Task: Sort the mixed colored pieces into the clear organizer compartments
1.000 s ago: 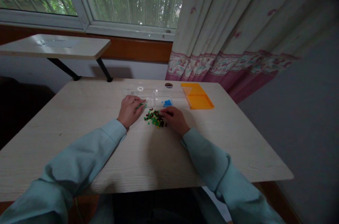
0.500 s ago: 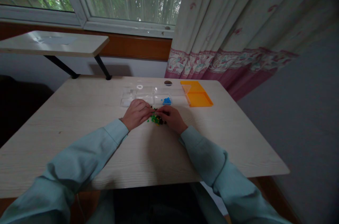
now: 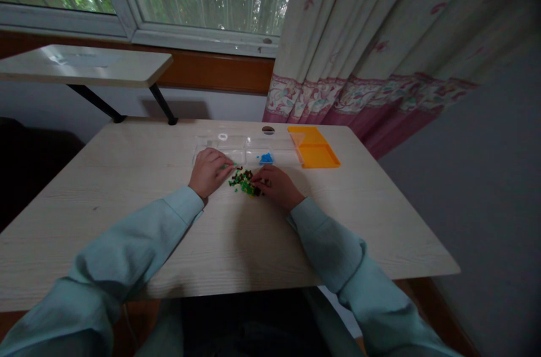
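A loose pile of small green, dark brown and yellow pieces [image 3: 245,183] lies on the table between my hands; they are too small to name exactly. My left hand [image 3: 210,171] is left of the pile, its fingertips pinched at a tiny green piece [image 3: 234,164]. On the pile's right edge rests my right hand [image 3: 279,185], fingers closed together among the pieces; what they hold, if anything, is hidden. Behind the hands lies a clear plastic box with compartments [image 3: 231,143]. Small blue pieces [image 3: 266,159] sit in one of its front compartments.
An orange tray [image 3: 322,155] adjoins the clear box on the right. A round hole [image 3: 267,130] is in the tabletop [image 3: 147,177] near its back edge. At the back left stands a raised shelf [image 3: 127,67] on black legs. A curtain [image 3: 329,64] hangs behind the table's right side.
My left hand has moved left, away from my right hand, with its fingertips off the pile. More of the pile now shows. The right hand has stayed at the pile's right edge.
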A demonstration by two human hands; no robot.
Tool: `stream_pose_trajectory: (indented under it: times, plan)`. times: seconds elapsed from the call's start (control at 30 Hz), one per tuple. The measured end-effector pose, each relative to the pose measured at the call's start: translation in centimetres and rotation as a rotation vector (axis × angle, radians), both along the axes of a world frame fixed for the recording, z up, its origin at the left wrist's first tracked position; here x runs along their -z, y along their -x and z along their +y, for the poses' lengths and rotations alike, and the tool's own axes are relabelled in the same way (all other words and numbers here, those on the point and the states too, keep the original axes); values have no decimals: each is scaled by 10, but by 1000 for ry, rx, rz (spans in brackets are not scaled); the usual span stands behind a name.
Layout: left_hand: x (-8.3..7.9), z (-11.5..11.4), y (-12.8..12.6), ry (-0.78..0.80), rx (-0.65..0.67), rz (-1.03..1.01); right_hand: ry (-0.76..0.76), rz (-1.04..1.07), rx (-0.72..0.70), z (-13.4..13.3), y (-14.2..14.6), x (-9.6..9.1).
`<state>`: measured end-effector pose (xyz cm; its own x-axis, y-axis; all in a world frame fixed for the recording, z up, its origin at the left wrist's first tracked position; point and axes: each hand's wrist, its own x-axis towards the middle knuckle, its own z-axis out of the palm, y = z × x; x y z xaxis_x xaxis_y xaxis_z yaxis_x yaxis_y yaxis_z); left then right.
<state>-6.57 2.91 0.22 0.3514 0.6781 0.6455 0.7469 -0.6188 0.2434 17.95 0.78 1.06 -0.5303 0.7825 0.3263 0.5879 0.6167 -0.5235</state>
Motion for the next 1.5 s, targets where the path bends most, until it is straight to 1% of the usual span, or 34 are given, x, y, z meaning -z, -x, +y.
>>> stream_pose_trajectory:
  times: [0.13,0.3,0.5,0.6,0.73,0.97,1.1,1.23,1.33,1.5]
  plan:
    - [1,5,7,26,-95,-26,-127,-131,-22,-5,8,1]
    - [3,9,11,49,-200,-53,-200,-243,2,-9,15,2]
    - [4,10,10,89,-201,-56,-243,-348,15,-9,15,-2]
    - [4,9,9,105,-209,-44,-247,-367,21,-10,17,-4]
    - [6,11,11,107,-216,-45,-244,-311,35,-9,16,0]
    - [10,13,12,57,-185,-70,-157,-65,59,0,8,12]
    - [10,13,12,56,-175,-78,-98,71,105,1,8,13]
    - [9,12,12,74,-170,-74,-48,133,140,-1,10,11]
    - [5,8,9,66,-109,-52,-25,169,153,-1,11,11]
    - [-2,-5,-2,51,165,80,-6,232,149,-1,12,9]
